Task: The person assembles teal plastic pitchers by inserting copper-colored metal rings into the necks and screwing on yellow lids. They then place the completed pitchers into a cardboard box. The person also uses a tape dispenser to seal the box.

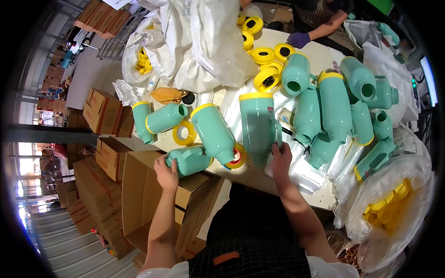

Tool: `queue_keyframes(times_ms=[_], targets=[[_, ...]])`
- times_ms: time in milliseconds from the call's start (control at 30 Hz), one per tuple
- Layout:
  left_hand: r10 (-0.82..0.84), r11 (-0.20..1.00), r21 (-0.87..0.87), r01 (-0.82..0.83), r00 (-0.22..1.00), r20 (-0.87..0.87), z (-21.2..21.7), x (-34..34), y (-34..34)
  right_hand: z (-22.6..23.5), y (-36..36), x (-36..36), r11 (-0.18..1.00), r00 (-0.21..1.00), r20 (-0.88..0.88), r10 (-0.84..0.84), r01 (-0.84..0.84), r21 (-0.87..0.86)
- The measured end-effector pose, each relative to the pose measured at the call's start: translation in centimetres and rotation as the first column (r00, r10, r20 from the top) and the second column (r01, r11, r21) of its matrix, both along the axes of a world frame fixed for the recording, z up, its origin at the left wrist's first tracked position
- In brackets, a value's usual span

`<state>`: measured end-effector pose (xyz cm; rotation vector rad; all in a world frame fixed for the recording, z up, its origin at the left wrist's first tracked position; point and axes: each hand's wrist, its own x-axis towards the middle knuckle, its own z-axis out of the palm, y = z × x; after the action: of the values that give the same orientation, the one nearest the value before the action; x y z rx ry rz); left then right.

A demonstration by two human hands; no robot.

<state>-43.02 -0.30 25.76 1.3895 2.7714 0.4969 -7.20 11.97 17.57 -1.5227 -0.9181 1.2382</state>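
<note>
My right hand point(281, 160) is closed on the handle side of a green plastic jug body point(257, 123). This jug stands neck down with its yellow-rimmed end up, slightly blurred. At the table's front edge, my left hand point(167, 172) curls round the end of another green jug body point(192, 160), which lies on its side. Between them a third jug body point(214, 132) lies tilted, its neck close to a tape roll point(237, 156). A yellow ring point(184, 133) and two more jug bodies point(164, 118) are to the left.
Several green jug bodies point(334, 106) crowd the right of the table point(320, 197). Yellow lids point(263, 55) lie behind them, near a co-worker's gloved hand point(299, 40). A bag of yellow parts point(387, 208) stands at right, an open carton point(139, 194) at lower left.
</note>
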Motion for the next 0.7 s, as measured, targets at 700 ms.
queue_keyframes(times_ms=[700], targets=[[0.124, 0.666, 0.154, -0.73, 0.312, 0.942, -4.5, -9.1, 3.3, -6.4, -4.6, -11.2, 0.893, 0.917, 0.062, 0.394, -0.365, -0.264]])
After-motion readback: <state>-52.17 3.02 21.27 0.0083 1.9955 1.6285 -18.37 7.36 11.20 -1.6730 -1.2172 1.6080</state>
